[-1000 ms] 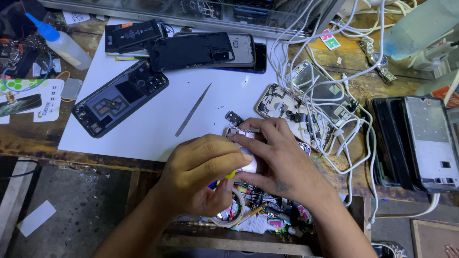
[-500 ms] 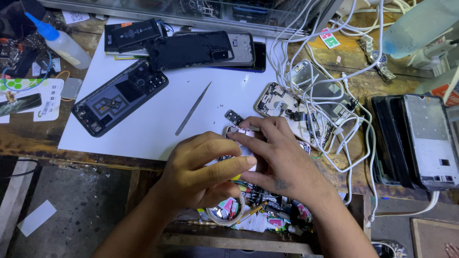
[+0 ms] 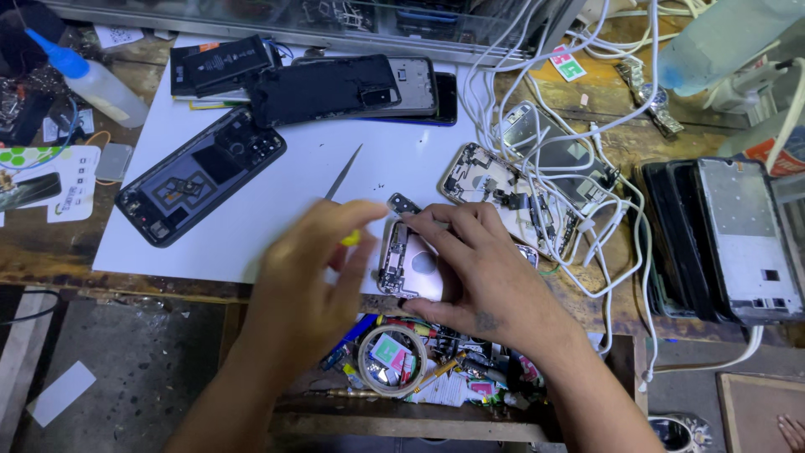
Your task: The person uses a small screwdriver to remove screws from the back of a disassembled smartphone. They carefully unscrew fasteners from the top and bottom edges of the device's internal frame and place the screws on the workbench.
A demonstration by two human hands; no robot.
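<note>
We see the right hand [image 3: 490,273] curled over an opened phone body [image 3: 411,264] at the near edge of the white work mat [image 3: 277,210], fingers bent and pressed around its top and right side, thumb along its lower edge. The left hand [image 3: 310,277] is blurred; it seems to pinch a small yellow-tipped tool [image 3: 350,238] between thumb and forefinger, just left of the phone body — we cannot tell whether the tip touches it.

A tiny dark camera part [image 3: 402,203] lies on the mat just above the phone. Metal tweezers [image 3: 344,172] lie farther up, and a dark phone with its back removed [image 3: 199,176] rests at an angle to the left. Another stripped gold phone frame [image 3: 495,189] sits to the right under a tangle of white cables [image 3: 579,159]. A stack of phone screens [image 3: 721,239] stands at the far right — well apart. Below the table edge, a tape roll [image 3: 392,361] lies in an open drawer.
</note>
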